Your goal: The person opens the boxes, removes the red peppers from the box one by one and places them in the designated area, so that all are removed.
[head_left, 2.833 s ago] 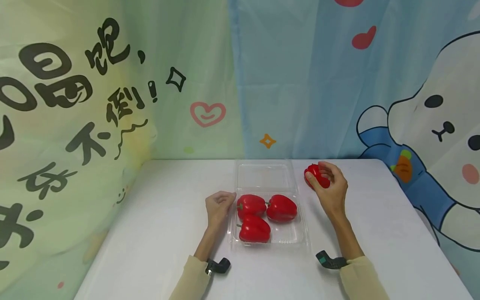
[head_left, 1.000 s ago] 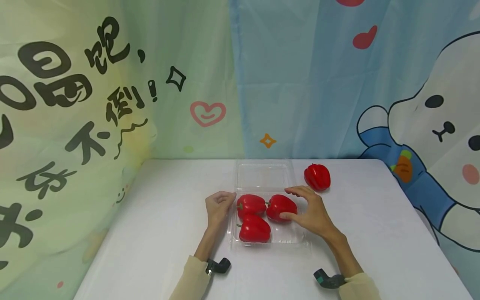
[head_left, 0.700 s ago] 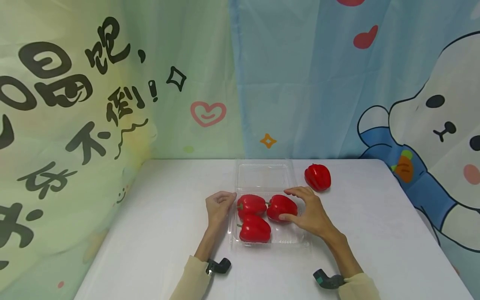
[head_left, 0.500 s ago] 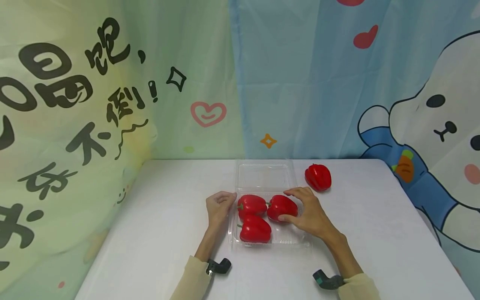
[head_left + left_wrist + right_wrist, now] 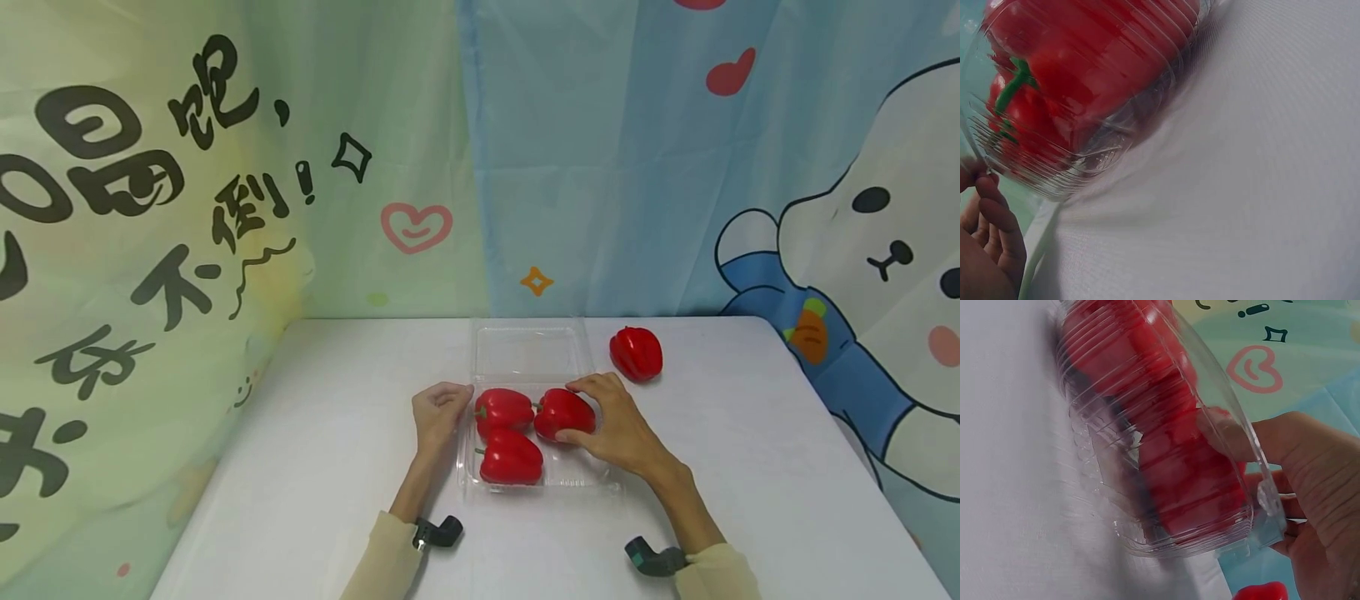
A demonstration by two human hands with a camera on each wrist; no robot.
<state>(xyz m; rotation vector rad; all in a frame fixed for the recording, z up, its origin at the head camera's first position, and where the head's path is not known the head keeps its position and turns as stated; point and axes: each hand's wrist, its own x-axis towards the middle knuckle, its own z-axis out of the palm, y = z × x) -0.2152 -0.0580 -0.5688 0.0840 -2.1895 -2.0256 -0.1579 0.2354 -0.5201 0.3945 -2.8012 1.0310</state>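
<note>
Backdrop [image 5: 555, 158] reads “不倒!” — hands [image 5: 441, 417] [image 5: 618, 422] hold container [image 5: 573, 468] and pepper [image 5: 562, 414].

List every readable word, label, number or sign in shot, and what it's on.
"吧,": green-and-blue printed fabric backdrop
"倒!": same backdrop
"不": same backdrop
"你": same backdrop, stylised
Large characters at the left edge: cut off or too stylised to read surely
Glossy red bell peppers, clear plastic clamshell box: no lettering visible
Black wrist-worn cameras: too small to tell
</note>
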